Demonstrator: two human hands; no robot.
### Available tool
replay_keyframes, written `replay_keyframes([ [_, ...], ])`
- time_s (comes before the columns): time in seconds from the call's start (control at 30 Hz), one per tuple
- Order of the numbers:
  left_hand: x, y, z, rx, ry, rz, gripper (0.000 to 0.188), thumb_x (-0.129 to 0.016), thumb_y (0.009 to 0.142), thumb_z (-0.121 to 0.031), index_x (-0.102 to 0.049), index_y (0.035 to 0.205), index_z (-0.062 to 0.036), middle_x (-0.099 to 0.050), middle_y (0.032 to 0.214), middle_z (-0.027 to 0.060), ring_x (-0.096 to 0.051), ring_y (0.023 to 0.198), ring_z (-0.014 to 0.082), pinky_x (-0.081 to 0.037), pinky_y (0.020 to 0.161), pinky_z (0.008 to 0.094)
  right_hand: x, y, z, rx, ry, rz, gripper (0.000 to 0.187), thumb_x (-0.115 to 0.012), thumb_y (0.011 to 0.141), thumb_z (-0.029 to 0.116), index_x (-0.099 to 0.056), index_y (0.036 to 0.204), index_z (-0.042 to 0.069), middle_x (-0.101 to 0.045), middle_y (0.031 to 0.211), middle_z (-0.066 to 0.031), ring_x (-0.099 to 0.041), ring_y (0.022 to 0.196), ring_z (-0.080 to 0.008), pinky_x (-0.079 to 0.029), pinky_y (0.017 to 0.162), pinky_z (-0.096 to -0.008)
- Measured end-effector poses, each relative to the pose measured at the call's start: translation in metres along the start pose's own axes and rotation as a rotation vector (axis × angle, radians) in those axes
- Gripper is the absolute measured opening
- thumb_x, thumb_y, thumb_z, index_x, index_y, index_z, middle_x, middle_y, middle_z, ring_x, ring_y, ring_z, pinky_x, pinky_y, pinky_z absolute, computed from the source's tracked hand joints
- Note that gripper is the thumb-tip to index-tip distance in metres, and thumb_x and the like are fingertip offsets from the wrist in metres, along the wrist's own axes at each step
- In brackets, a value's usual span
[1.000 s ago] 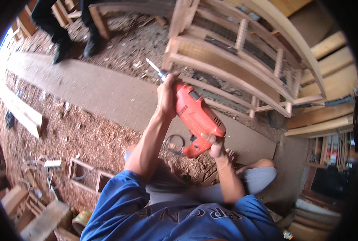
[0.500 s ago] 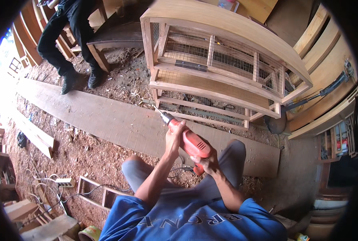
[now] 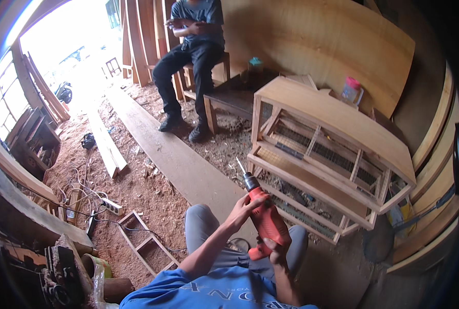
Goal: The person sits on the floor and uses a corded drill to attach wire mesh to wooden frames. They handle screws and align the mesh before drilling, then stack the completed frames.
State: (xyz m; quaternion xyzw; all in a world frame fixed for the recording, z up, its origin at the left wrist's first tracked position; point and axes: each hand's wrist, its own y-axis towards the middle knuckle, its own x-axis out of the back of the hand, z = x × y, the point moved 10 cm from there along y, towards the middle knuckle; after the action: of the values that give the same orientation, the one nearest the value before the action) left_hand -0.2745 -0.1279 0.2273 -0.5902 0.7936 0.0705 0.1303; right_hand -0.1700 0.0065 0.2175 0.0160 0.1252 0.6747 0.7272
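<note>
A red power drill is held in both my hands above my lap, its bit pointing forward and slightly left. My left hand wraps the front of the body just behind the chuck. At the rear, my right hand is closed around the drill by its handle; some of its fingers are hidden. The thin bit is in the air, left of a wooden cabinet frame with wire mesh sides and a flat top. It does not appear to touch the frame.
A long board lies on the shaving-covered floor. Left of me are a small wooden frame, a power strip with cables and narrow planks. A seated person is beside a dark low table. A pink-lidded jug stands behind the cabinet.
My view has swung left and up, showing more of the seated person and the bright doorway. The drill stays in both hands and now points more upright in view.
</note>
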Motion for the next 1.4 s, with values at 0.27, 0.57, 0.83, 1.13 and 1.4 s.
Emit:
replay_keyframes([
  [0.27,0.064,-0.007,0.053,-0.013,-0.966,-0.17,0.046,-0.041,0.098,-0.002,-0.03,0.142,0.0067,-0.055,0.119,0.0165,-0.055,0.109,0.0255,-0.045,0.099,0.035,0.01,0.003,0.04,0.031,0.363,0.059,0.078,-0.073,0.069,0.02,-0.043,0.137,-0.004,-0.058,0.122,-0.0176,-0.065,0.097,-0.0249,-0.057,0.08,-0.0357],
  [0.57,0.058,0.039,-0.058,-0.164,-0.492,-0.29,0.043,-0.063,0.095,-0.026,-0.045,0.126,-0.0038,-0.059,0.119,0.0109,-0.057,0.115,0.0248,-0.05,0.098,0.0472,0.016,-0.013,0.061,0.03,0.491,0.012,0.083,-0.07,0.071,0.021,-0.037,0.141,-0.007,-0.059,0.118,-0.0222,-0.066,0.08,-0.0249,-0.06,0.065,-0.0349],
  [0.83,-0.025,0.063,-0.09,0.02,-0.807,-0.089,0.019,-0.056,0.098,-0.024,-0.063,0.111,-0.0131,-0.065,0.117,0.0042,-0.058,0.118,0.0215,-0.044,0.104,0.0438,0.033,-0.059,0.023,-0.007,0.65,-0.023,0.065,-0.067,0.074,0.025,-0.046,0.128,-0.005,-0.058,0.109,-0.0212,-0.063,0.09,-0.0321,-0.056,0.079,-0.0448],
  [1.13,-0.085,0.076,-0.091,0.16,-1.084,0.028,0.02,-0.052,0.099,-0.018,-0.062,0.113,-0.0078,-0.063,0.126,0.0086,-0.059,0.119,0.0225,-0.046,0.103,0.0429,0.046,-0.067,0.026,0.059,0.644,-0.035,0.067,-0.069,0.075,0.027,-0.044,0.13,-0.003,-0.057,0.111,-0.0206,-0.063,0.092,-0.0325,-0.057,0.078,-0.0453],
  [1.4,-0.09,0.09,-0.077,0.112,-1.002,0.108,0.025,-0.044,0.103,-0.019,-0.045,0.121,-0.0034,-0.057,0.125,0.0141,-0.059,0.115,0.0267,-0.046,0.105,0.0485,0.046,-0.079,0.005,0.023,0.663,-0.135,0.068,-0.068,0.073,0.026,-0.044,0.129,-0.005,-0.058,0.11,-0.0212,-0.063,0.091,-0.0324,-0.057,0.077,-0.0441],
])
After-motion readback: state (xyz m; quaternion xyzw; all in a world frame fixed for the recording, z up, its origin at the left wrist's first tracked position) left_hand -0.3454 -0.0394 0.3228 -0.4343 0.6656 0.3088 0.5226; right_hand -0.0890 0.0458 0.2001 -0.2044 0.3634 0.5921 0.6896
